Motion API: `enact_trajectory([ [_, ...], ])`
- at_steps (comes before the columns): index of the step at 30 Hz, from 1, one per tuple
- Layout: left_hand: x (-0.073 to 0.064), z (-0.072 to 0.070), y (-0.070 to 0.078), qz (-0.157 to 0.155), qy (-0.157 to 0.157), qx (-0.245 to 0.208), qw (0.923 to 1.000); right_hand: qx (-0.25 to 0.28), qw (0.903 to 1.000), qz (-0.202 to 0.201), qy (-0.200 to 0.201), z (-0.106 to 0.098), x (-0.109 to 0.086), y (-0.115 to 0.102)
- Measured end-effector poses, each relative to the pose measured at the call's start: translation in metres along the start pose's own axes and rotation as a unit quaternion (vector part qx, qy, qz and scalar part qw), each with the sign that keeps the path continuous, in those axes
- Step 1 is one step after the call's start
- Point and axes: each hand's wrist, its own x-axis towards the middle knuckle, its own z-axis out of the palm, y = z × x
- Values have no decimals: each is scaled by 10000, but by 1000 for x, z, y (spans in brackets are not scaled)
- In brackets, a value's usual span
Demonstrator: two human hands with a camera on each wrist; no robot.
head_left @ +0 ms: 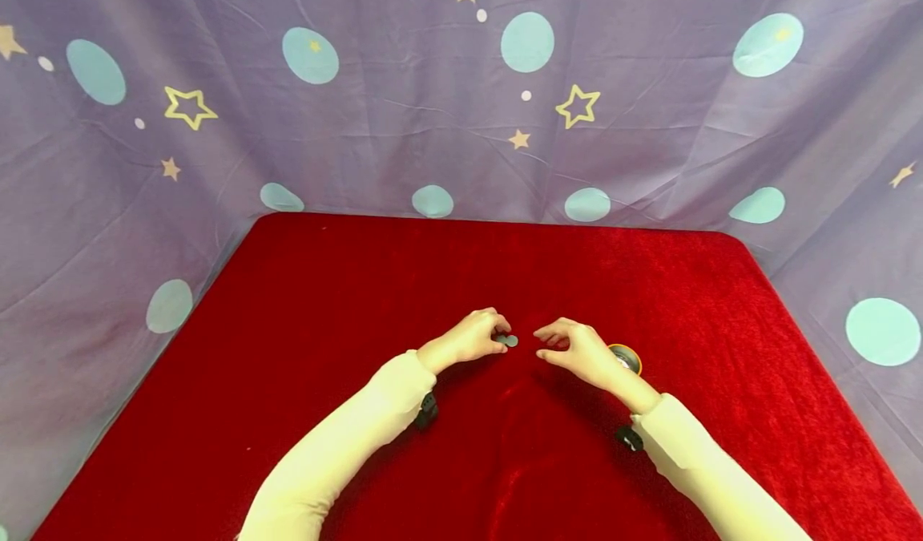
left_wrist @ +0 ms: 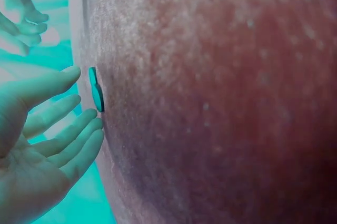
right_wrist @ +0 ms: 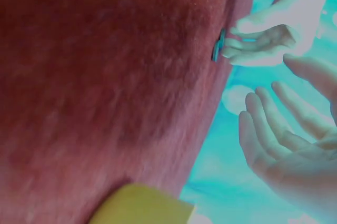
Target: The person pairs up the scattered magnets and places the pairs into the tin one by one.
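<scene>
Two small flat grey-green discs (head_left: 512, 341) lie on the red cloth, one partly overlapping or touching the other. They show as teal discs (left_wrist: 98, 98) in the left wrist view and as thin dark teal shapes (right_wrist: 216, 51) in the right wrist view. My left hand (head_left: 472, 337) hovers right by them, fingers extended and loosely bent, with a small gap in the left wrist view. Facing it from the right, my right hand (head_left: 580, 353) is held above the cloth with relaxed fingers, holding nothing. Behind its wrist stands a round yellow-rimmed object (head_left: 634, 357), partly hidden by the arm.
Red velvety cloth (head_left: 404, 268) covers the table. A purple curtain (head_left: 404, 124) with stars and dots hangs around the back and sides. The round object's yellow side (right_wrist: 139, 205) shows low in the right wrist view. Dark devices (head_left: 427, 410) sit under both wrists.
</scene>
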Motion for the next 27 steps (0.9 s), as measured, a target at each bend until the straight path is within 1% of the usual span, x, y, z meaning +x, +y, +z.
enact_trajectory([
  [4, 1, 2, 1, 2, -105, 102, 9999, -9, 9997, -44, 220, -6, -10, -1],
  [9, 4, 5, 2, -9, -159, 268, 9995, -306, 9982, -66, 507, -13, -21, -2],
  [13, 6, 8, 2, -80, -188, 374, 9991, -448, 9969, -122, 632, -18, -31, -3],
  [15, 7, 9, 2, -108, -193, 454, 9987, -428, 9966, -178, 677, -21, -36, -2],
  [17, 8, 10, 2, -96, -166, 541, 9984, -414, 9962, -226, 735, -24, -40, -1],
  [21, 9, 11, 2, -61, -90, 615, 9980, -457, 9951, -165, 855, -30, -49, 1],
  [27, 10, 13, 0, 9, 22, 459, 9989, -578, 9927, -89, 1052, -38, -61, 4],
])
